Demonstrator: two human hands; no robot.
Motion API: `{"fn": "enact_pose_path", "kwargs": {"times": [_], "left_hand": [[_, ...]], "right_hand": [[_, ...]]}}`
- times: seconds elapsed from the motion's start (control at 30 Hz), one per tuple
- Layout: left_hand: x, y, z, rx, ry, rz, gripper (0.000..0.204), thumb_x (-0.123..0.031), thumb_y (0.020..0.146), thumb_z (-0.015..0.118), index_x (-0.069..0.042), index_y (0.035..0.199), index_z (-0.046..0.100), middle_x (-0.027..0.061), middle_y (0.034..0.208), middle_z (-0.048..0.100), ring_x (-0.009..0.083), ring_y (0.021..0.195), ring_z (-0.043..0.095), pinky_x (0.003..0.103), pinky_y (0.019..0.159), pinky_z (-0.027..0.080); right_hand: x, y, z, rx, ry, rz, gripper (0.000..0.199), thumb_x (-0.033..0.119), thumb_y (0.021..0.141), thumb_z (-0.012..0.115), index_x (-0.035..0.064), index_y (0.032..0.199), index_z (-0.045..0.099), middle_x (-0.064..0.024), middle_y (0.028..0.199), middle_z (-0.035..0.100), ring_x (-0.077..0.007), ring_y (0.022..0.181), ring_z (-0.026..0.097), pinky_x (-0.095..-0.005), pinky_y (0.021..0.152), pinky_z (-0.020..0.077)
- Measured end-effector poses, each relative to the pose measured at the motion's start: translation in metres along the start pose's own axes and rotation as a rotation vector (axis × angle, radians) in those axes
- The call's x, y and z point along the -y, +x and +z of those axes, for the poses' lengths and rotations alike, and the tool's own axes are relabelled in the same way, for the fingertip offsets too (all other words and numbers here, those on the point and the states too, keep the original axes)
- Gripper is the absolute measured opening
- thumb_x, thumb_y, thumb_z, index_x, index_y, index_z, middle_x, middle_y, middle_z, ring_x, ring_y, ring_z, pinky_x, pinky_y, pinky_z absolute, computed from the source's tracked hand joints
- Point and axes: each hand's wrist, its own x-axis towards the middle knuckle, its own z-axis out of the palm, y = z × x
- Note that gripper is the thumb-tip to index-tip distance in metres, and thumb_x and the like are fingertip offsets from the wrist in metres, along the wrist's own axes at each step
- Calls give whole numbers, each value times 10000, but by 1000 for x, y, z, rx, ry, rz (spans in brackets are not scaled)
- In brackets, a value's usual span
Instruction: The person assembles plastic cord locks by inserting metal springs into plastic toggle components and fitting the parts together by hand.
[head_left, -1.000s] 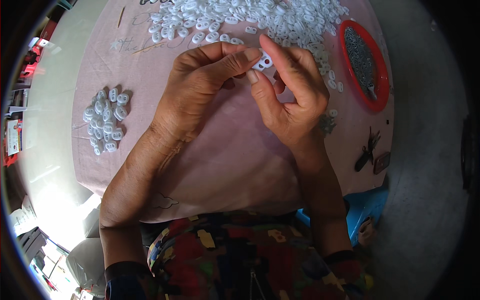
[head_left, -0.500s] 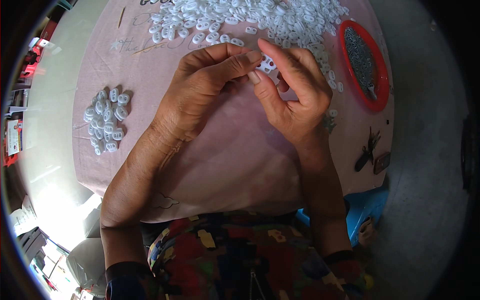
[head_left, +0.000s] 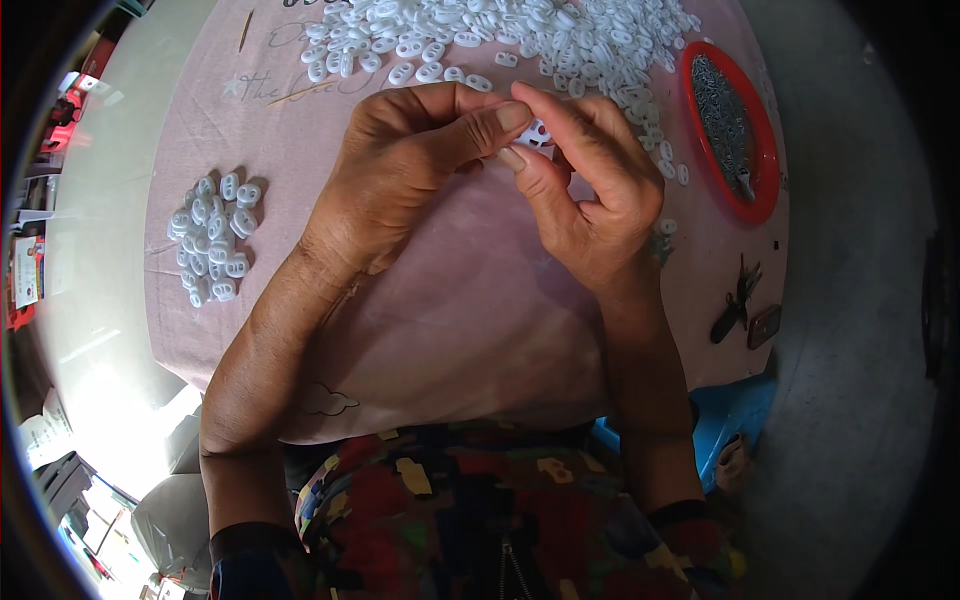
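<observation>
The left hand [head_left: 405,165] is pinching a holed white plastic piece [head_left: 538,136] above the counter [head_left: 450,320]; the right hand [head_left: 600,190] is curving thumb and forefinger around it, whether gripping I cannot tell.

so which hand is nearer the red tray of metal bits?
Right. The right hand is to the left of the red tray, not touching it; the left hand is farther left, with the right hand between it and the tray.
</observation>
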Motion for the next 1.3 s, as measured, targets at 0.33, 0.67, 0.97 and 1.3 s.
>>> {"fn": "enact_pose_path", "kwargs": {"times": [0.33,0.67,0.97,1.3], "left_hand": [[-2,-1,-3,66,5,-32,180,-186,871,693,-27,953,698,-9,817,652,37,716,528,188,670,435],[2,2,-2,1,84,-50,193,-217,874,692,-31,924,699,-28,775,626,22,686,498,179,619,396],[-1,3,-6,50,182,-73,175,-195,865,699,-24,905,697,-23,778,629,28,692,516,180,633,409],[0,4,-14,100,276,-82,213,-248,865,682,-44,921,703,-18,809,658,47,764,560,208,736,428]], "right_hand": [[-2,1,0,0,23,-37,357,-4,766,718,7,1119,664,-56,818,590,-120,656,531,-233,567,433],[0,2,-8,119,-75,58,457,105,771,744,41,1202,607,-55,833,613,-134,654,549,-254,559,450],[-4,-3,-10,311,-296,26,280,218,834,679,34,1010,562,-115,811,624,-279,652,629,-371,575,498],[0,-4,-9,428,-352,110,274,289,875,628,43,880,508,-120,630,576,-326,562,598,-411,509,461]]}}
